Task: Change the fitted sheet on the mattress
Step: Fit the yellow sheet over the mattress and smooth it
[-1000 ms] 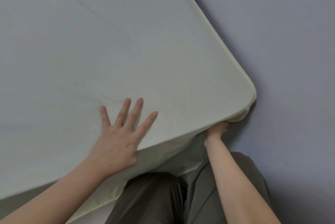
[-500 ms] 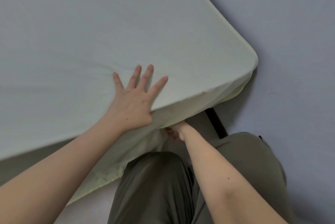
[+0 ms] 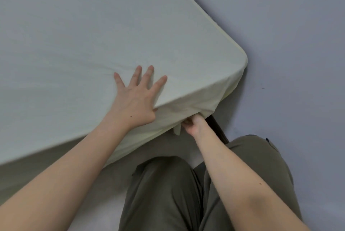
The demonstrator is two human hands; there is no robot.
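A person kneeling at a mattress (image 3: pixel 194 0) works a pale cream fitted sheet (image 3: pixel 93 44) over its rounded corner. The left hand (image 3: pixel 136 98) lies flat on top of the mattress just in from its near edge, fingers spread wide and pressing the fabric down. The right hand (image 3: pixel 194 124) reaches beneath the mattress corner, fingers curled round the bunched hem of the sheet, a small flap of cloth hanging beside it. The sheet covers the mattress top and drapes, wrinkled, down its near side. A dark bed frame rail (image 3: pixel 218 128) shows under the corner, and olive-grey trousers (image 3: pixel 168 193) sit below the mattress edge.
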